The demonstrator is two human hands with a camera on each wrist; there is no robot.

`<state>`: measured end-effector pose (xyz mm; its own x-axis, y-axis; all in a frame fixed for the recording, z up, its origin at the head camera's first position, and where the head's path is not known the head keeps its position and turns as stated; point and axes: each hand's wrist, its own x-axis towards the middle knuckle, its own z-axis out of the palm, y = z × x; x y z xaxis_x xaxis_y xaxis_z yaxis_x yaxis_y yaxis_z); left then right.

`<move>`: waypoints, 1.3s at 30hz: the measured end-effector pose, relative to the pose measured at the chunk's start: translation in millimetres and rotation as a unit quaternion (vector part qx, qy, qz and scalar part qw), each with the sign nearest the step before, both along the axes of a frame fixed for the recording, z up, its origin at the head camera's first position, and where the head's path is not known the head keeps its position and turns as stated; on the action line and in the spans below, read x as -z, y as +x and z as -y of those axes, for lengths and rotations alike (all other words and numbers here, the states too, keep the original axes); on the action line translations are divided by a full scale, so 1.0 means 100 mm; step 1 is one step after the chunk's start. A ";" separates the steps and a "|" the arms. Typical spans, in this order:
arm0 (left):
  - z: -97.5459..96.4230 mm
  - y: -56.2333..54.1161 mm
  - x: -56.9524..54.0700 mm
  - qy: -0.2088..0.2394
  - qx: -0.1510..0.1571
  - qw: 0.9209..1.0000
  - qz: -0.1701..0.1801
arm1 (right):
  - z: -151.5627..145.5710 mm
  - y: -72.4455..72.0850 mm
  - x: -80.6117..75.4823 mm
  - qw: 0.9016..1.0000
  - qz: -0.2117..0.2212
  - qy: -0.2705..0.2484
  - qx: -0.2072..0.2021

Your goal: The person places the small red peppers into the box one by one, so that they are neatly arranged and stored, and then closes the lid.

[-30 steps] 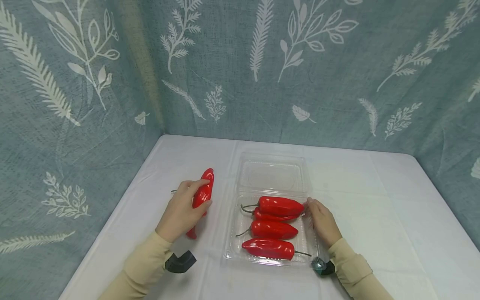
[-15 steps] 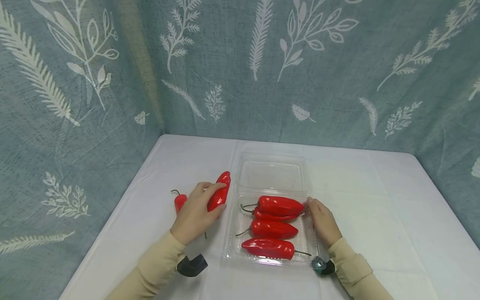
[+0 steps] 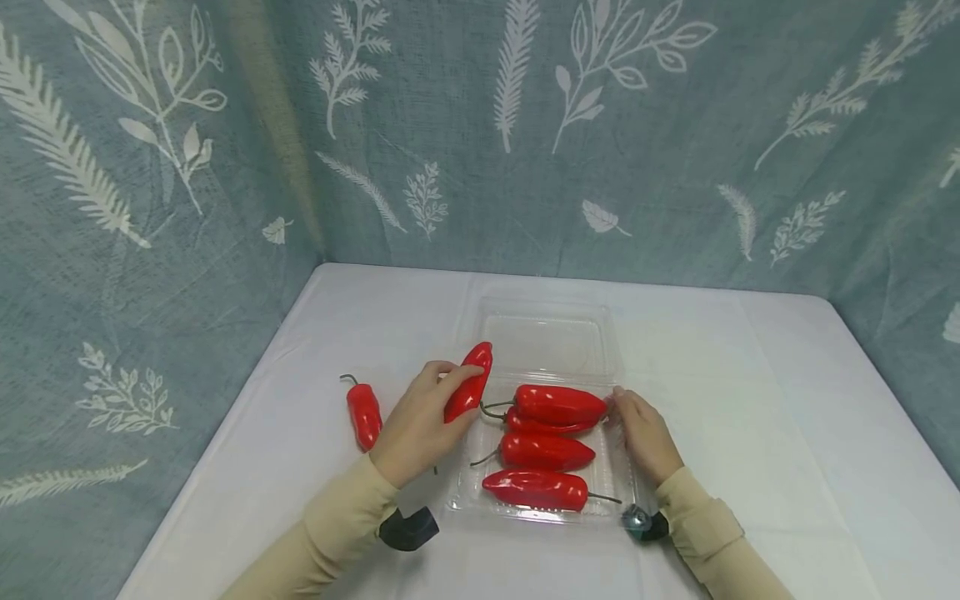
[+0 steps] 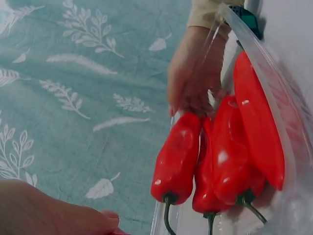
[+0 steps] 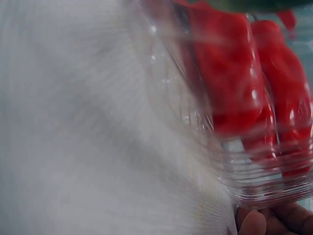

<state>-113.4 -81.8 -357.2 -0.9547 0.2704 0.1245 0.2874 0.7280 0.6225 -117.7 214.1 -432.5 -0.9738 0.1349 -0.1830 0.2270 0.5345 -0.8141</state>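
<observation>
My left hand [image 3: 420, 425] grips a red pepper [image 3: 468, 392] between thumb and fingers, over the left edge of a clear plastic clamshell box [image 3: 463, 492]. The pepper's tip points up and away; its stem shows below the hand. Inside the box lie several red peppers [image 3: 546, 451], one of them [image 3: 536, 489] with its stem to the right, the others with stems to the left. My right hand [image 3: 647, 437] holds the box's right wall near its far corner; in the right wrist view the thumb and fingers [image 5: 253, 223] meet the ridged plastic wall.
Another red pepper [image 3: 364, 415] lies on the white tablecloth [image 3: 285, 467] to the left, partly behind the left hand. The box's lid [image 3: 543, 337] lies folded back behind it. Patterned green-blue fabric [image 3: 465, 208] hangs at the back and left.
My left hand has carried its pepper rightward from the left of the table to the box's edge, uncovering the pepper left behind. The right hand has stayed at the box.
</observation>
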 end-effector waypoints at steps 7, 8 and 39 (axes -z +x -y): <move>-0.11 0.01 -0.01 0.010 0.018 1.000 -0.003 | -0.01 -0.01 0.00 1.000 -0.011 -0.003 -0.001; -0.13 0.02 -0.02 0.010 0.021 1.000 -0.003 | -0.01 -0.01 0.01 1.000 -0.012 -0.004 0.000; -0.48 -0.02 0.09 -0.067 0.208 0.975 -0.041 | 0.00 -0.01 0.03 1.000 -0.008 0.001 0.002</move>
